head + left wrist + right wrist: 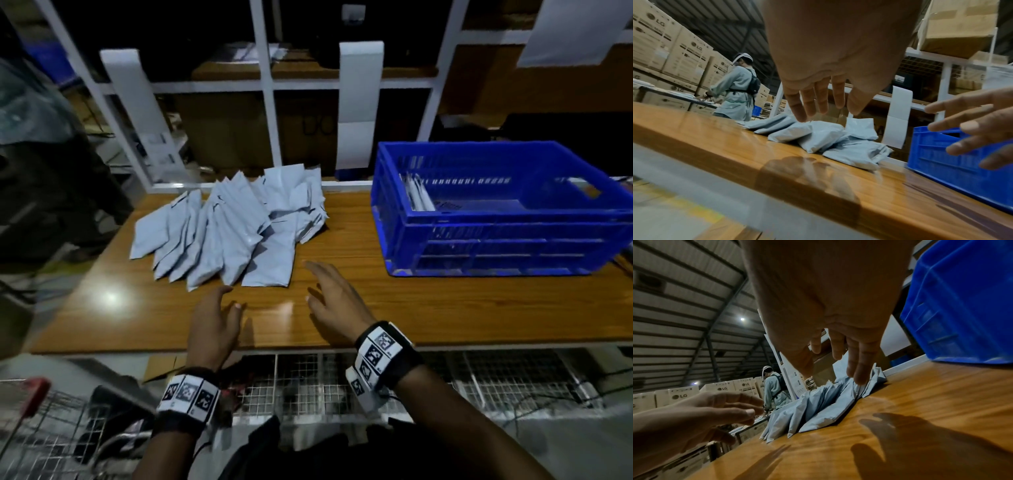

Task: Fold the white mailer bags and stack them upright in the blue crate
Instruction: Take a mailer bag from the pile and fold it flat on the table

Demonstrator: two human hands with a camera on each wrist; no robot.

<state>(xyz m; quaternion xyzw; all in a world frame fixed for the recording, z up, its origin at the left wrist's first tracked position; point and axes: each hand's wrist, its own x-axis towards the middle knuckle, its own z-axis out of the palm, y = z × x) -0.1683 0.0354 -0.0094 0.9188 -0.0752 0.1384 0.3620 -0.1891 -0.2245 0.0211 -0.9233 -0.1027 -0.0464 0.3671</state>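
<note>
Two bare hands hover over a wooden desk [445,308] in a dim warehouse, both with fingers spread and holding nothing. The left hand [214,320] hangs above the desk's near edge, its fingertips [801,116] just short of the nearest bag in a fanned heap of white mailer bags [233,229]; the pictures do not settle whether they touch it. The right hand [330,303] reaches in beside it, palm down, fingers splayed and clear of the wood, casting a shadow on the surface in the right wrist view. The heap lies flat on the left half of the desk, bags overlapping one another. To the right, well apart from the heap, stands the blue crate [496,246], with a few folded bags [416,197] standing upright against its left inner wall. Behind the desk rises a white shelving frame [265,85] carrying cardboard boxes [960,27]. Farther off on the left, another worker [737,91] in a light jacket stands beside stacked cartons [672,42].
</note>
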